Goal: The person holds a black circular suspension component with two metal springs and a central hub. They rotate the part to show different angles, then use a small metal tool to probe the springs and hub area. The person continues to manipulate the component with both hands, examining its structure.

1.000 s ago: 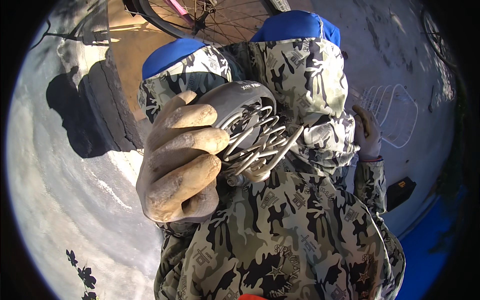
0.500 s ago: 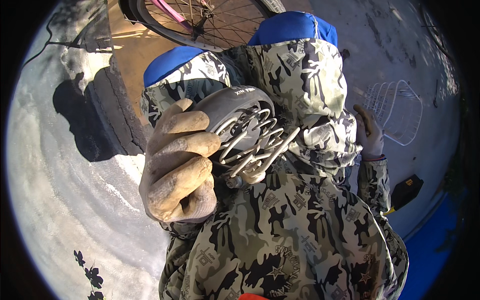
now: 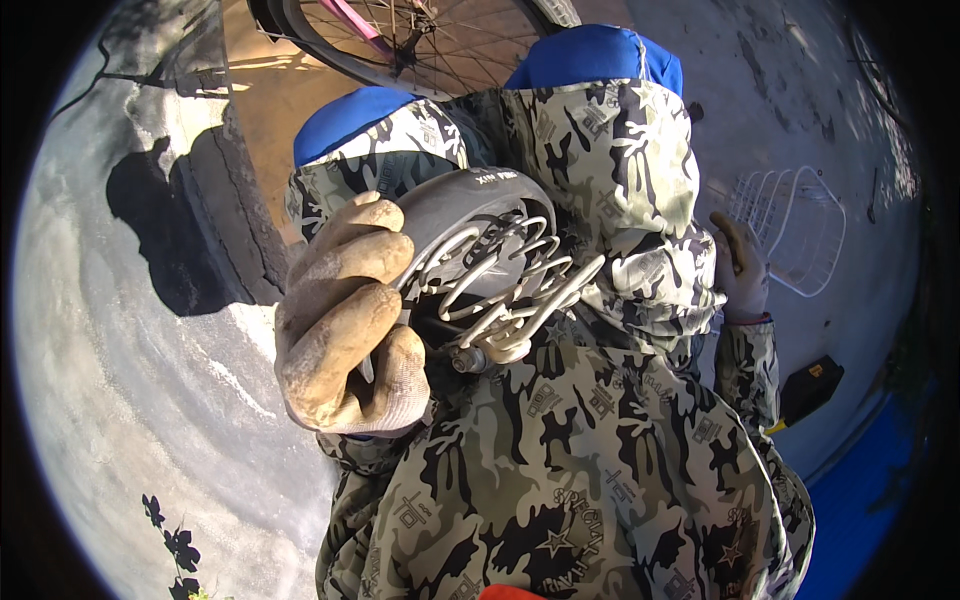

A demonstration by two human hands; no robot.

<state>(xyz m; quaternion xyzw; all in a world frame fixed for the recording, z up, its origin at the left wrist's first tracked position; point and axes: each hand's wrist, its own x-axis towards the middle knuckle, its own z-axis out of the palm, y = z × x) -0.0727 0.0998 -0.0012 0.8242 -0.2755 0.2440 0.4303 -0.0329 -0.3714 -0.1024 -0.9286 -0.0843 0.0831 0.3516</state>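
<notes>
Left hand [image 3: 335, 320] drawn back from pale springs [image 3: 558, 304], more underside of saddle [image 3: 445, 207] exposed

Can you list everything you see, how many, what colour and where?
bike seat: one, dark grey, middle
springs: several coils, pale, on the seat
bike wheel: one, black, top
bike bar: one, pink, by the wheel
wire basket: one, white, right
boxy thing: one, black, lower right
big shadow: one, dark, left
leafy shape: one, dark, lower left
ground: grey, both sides
clothes: camouflage, middle to bottom
knees: two, blue, top
left grip: one, pale glove, holding the seat
right grip: one, pale glove, beside right leg
</notes>
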